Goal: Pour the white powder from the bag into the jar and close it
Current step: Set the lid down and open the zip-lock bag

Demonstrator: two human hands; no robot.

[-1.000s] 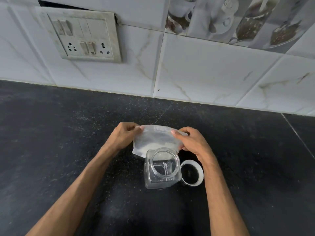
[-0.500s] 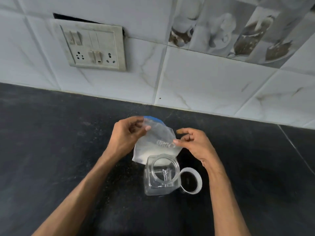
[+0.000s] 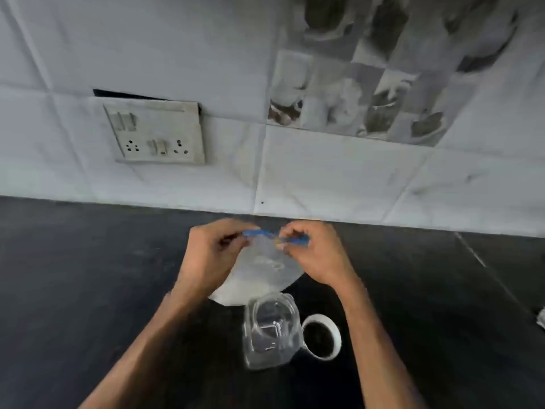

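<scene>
Bag (image 3: 259,276) now lifted upright just behind the open jar (image 3: 272,332). My left hand (image 3: 211,255) and right hand (image 3: 317,255) moved up, both pinching its blue seal (image 3: 256,233). Reckon I'm pulling it open; nothing poured yet. Lid (image 3: 321,336) beside jar.

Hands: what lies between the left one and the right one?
In the head view, the blue zip strip of the bag spans between the left hand and right hand, both pinching it.
</scene>
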